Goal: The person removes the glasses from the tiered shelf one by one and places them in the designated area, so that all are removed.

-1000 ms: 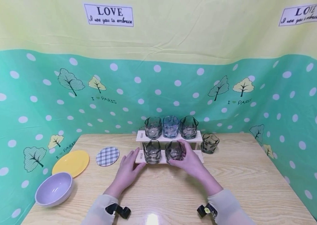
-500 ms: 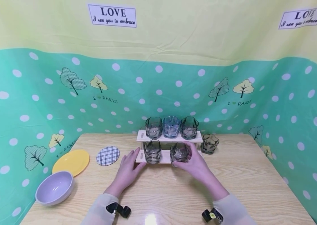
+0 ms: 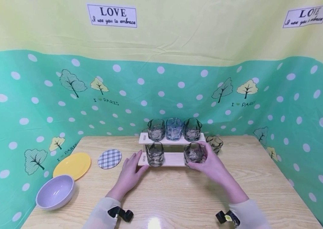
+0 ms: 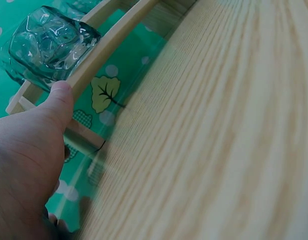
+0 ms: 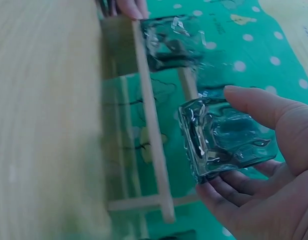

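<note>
My right hand (image 3: 213, 163) grips a grey faceted glass (image 3: 193, 155) over the right end of the lower shelf, thumb in front. In the right wrist view, a gap shows between this glass (image 5: 226, 137) and the front slat (image 5: 153, 120). At the left end of the two-tier wooden rack (image 3: 174, 160), my left hand (image 3: 130, 172) holds the frame, its thumb (image 4: 61, 97) against the front corner; most of its fingers are hidden in the left wrist view. Another grey glass (image 3: 155, 155) stands on the lower shelf beside it.
Two grey glasses, one left (image 3: 156, 130) and one right (image 3: 192, 129), flank a blue glass (image 3: 174, 129) on the upper shelf. A brownish glass (image 3: 216, 144) stands right of the rack, partly hidden. Leftward lie a checked coaster (image 3: 110, 158), yellow plate (image 3: 74, 165) and purple bowl (image 3: 55, 192).
My right hand has carried the grey glass rightward along the lower shelf, away from the other glass, and now partly covers the brownish one. The left hand stays at the rack's end.
</note>
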The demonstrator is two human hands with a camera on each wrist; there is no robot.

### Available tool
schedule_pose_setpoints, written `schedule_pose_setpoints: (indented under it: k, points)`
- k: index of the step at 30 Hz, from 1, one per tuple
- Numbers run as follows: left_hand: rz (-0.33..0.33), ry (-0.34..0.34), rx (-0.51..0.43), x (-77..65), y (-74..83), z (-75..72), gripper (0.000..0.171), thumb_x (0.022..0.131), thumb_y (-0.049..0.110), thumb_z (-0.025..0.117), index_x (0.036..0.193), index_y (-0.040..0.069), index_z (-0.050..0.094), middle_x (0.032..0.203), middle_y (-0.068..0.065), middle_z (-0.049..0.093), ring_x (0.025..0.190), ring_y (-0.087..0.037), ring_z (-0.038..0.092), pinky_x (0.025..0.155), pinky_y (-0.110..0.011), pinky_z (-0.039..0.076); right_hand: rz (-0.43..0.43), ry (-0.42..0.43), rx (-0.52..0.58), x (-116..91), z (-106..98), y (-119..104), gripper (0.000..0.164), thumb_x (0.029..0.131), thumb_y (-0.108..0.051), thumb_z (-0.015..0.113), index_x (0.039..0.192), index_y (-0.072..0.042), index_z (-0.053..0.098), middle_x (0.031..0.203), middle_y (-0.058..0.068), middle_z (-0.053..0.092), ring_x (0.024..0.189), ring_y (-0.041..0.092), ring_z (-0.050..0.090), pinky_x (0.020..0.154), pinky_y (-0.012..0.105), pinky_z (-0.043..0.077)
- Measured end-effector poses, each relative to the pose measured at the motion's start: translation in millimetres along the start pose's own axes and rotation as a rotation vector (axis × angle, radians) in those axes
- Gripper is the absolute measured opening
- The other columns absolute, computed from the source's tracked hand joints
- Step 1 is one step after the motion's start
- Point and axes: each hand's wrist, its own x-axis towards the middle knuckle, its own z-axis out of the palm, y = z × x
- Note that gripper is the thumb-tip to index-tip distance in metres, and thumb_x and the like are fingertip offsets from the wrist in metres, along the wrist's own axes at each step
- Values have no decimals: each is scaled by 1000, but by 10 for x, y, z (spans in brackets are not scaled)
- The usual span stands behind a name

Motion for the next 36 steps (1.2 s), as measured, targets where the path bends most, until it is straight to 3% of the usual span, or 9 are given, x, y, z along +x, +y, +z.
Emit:
schedule_pose_setpoints:
  k: [6,13,23,36]
  points:
    - [0,6,0,-11,-5,8,83,109,47,70,173,8,35,172,-22,41,162,-47,31,134,-66,11,10,-17,38,-3,-215,-38,108,89,-30,97,171,-15,28,161,29,48,149,54,48,123,64,41]
    - [-18,-7,-11,-10,5,0,82,110,44,70,174,9,34,173,-23,39,163,-46,29,135,-64,9,34,2,-15,-47,-445,-37,115,87,-40,97,174,-20,24,164,30,44,146,55,48,119,74,40]
    - [12,22,11,4,-9,19,82,109,44,71,173,8,35,171,-23,43,161,-47,33,134,-67,13,39,36,-16,-54,-701,2,116,89,-37,95,175,-16,21,166,34,38,151,61,39,123,71,36]
    - [11,16,7,10,-9,10,82,109,45,70,173,8,35,172,-23,42,162,-47,32,134,-66,12,87,74,-59,-73,-936,44,126,88,-45,95,178,-19,11,175,38,14,150,71,31,119,79,35]
